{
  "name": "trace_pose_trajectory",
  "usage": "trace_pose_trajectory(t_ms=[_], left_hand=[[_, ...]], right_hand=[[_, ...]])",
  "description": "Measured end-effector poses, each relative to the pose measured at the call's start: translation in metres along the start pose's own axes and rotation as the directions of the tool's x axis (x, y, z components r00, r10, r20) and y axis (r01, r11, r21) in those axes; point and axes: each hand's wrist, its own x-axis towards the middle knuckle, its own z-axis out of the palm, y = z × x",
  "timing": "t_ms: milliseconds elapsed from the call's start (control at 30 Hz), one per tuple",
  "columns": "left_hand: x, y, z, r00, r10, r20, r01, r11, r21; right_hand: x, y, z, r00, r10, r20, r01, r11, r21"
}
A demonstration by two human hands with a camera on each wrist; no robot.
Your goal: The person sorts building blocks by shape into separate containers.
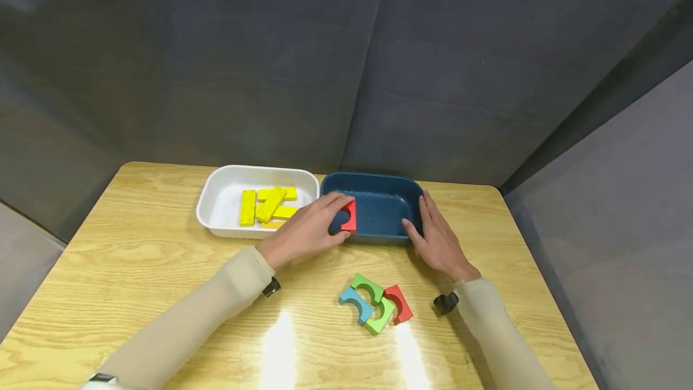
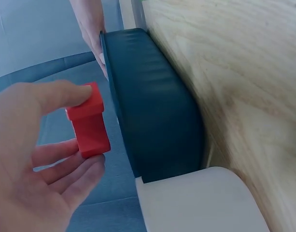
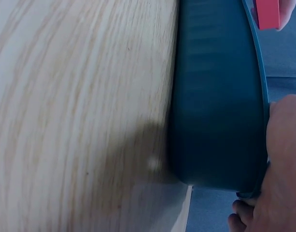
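My left hand (image 1: 305,224) pinches a red arch-shaped block (image 1: 350,216) between thumb and fingertips, above the left part of a dark blue tray (image 1: 373,238). The left wrist view shows that block (image 2: 91,123) higher than the tray's rim. At the tray's right end, my right hand (image 1: 441,242) holds the wall, thumb on the inner side and fingers along the outside. Nearer to me on the table lie a blue arch block (image 1: 357,304), two green arch blocks, one at the back (image 1: 368,286) and one in front (image 1: 381,318), and another red arch block (image 1: 399,304).
A white tray (image 1: 216,200) holding several yellow bars (image 1: 248,208) stands against the dark blue tray's left end. Both trays sit near the back edge of the wooden table (image 1: 162,257). Grey panels (image 1: 260,65) rise behind and at the sides.
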Motion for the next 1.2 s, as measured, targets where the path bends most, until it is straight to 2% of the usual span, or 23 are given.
trace_pose_trajectory(t_ms=[500, 833, 1200], left_hand=[[0.029, -0.014, 0.016, 0.997, -0.065, 0.049, 0.065, 0.998, 0.013], [0.034, -0.022, 0.025, 0.992, -0.103, 0.067, 0.102, 0.995, 0.018], [0.039, -0.026, 0.024, 0.991, -0.113, 0.079, 0.110, 0.993, 0.033]], right_hand=[[-0.001, 0.000, 0.001, 1.000, 0.000, -0.005, 0.000, 1.000, 0.008], [-0.003, 0.002, 0.003, 1.000, -0.005, -0.005, 0.005, 1.000, 0.006], [0.000, 0.002, 0.003, 1.000, -0.004, -0.006, 0.004, 1.000, 0.004]])
